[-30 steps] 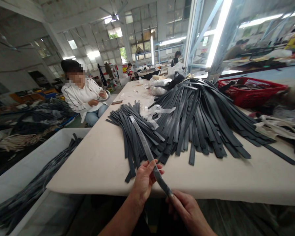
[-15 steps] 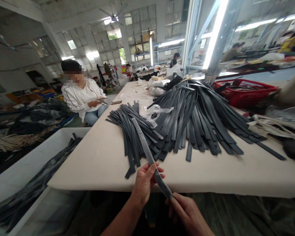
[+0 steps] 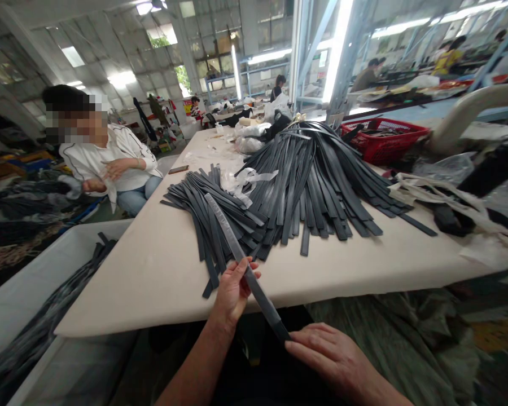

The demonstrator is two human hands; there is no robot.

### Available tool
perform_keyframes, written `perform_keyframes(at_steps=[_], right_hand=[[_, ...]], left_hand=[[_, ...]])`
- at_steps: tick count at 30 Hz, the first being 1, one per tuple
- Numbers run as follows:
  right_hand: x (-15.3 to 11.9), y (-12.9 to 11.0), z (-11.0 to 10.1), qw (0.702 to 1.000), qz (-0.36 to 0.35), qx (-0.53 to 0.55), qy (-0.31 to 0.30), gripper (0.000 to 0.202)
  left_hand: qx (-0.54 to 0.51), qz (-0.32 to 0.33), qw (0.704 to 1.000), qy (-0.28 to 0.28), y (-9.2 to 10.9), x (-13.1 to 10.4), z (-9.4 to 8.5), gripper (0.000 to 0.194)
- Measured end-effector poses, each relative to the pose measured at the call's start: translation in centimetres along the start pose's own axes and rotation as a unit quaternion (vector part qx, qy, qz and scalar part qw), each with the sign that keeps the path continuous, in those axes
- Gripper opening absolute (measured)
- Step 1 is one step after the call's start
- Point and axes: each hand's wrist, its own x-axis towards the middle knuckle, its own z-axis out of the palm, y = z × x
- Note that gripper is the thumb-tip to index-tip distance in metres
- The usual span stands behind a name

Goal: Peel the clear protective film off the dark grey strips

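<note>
A long dark strap [image 3: 260, 296] with a pale, shiny plastic sleeve over most of its length slants across the table's front edge. My left hand [image 3: 233, 285] is closed around its middle, thumb on top. At the strap's near end, which is bare and dark, my right hand [image 3: 322, 347] pinches the tip; its lower fingers are partly hidden. The far end of the strap lies over a loose pile of dark straps [image 3: 195, 211]. Right of that pile, a large bundle of dark straps [image 3: 317, 175] fans out, gathered at its top.
The cream table [image 3: 144, 287] reaches away from me. A white bin [image 3: 29, 265] holding dark straps stands at left, near a seated person [image 3: 118, 163] in white. A red basket [image 3: 385, 141], clear plastic bags and pale straps [image 3: 440, 197] lie at right. A phone [image 3: 178, 169] rests on the table's left edge.
The view has turned right. My right hand is farther from my left, and more of the sleeved strap shows between them. The seated person's hands have moved apart from the item they held.
</note>
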Motion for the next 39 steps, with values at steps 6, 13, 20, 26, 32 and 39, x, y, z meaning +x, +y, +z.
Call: perform_keyframes(at_steps=[6, 13, 20, 26, 32, 39], right_hand=[[2.3, 1.1, -0.4, 0.997, 0.017, -0.011, 0.076, 0.021], [4.2, 0.6, 0.4, 0.972, 0.073, 0.071, 0.212, 0.021], [5.1, 1.1, 0.9, 0.969, 0.077, 0.106, 0.208, 0.020], [4.7, -0.2, -1.2, 0.912, 0.181, 0.324, 0.177, 0.023], [-1.0, -0.9, -4.2, 0.855, 0.238, 0.429, 0.169, 0.024], [-4.1, -1.7, -2.1, 0.799, 0.371, 0.463, 0.099, 0.032]], left_hand=[[0.023, -0.006, 1.000, -0.001, -0.3, 0.0, -0.1, 0.024], [0.045, -0.038, 0.998, -0.038, -0.5, -0.4, 0.1, 0.031], [0.055, -0.075, 0.993, -0.073, -1.6, -0.9, -1.0, 0.034], [0.044, -0.087, 0.987, -0.127, -1.0, -2.1, -1.0, 0.046], [-0.007, 0.010, 0.999, -0.053, 5.1, 1.3, 1.3, 0.016], [0.109, 0.199, 0.974, -0.007, 7.0, 3.7, 2.0, 0.037]])
